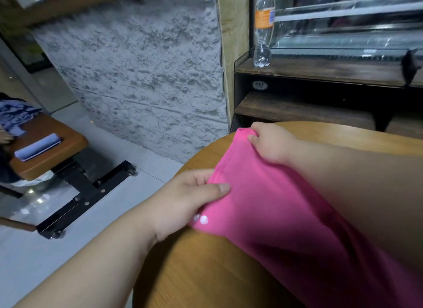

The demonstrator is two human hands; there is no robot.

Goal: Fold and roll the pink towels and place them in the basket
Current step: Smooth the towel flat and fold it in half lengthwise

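A person at a round wooden table (206, 273) holds a pink towel (286, 216) by its far end. The towel lies across the right half of the tabletop, running from the near right corner of the view up toward the table's far edge.

The left hand (190, 200) grips the towel's left edge, thumb (219, 188) pressed flat on top of the cloth and the fingers curled beneath it. The right hand (272, 142) pinches the far corner of the towel, its fingertips closed on the hem close to the table's far rim, and the right forearm lies over the towel's right side. The cloth looks stretched between the two hands. Two small pale round spots (201, 219) show on the towel just below the left hand; what they are cannot be told.

Beyond the table on the far right, a clear plastic bottle (263, 26) with an orange label stands upright on a dark wooden shelf (320, 70), just beside a glass case (343, 32). A rough grey wall (142, 74) fills the far middle. On the left, well apart, a second brown table (57, 133) on a black metal base (87, 193) carries a pale blue pad (37, 147) and a blue patterned cloth (16, 117), above a shiny tiled floor (45, 262)
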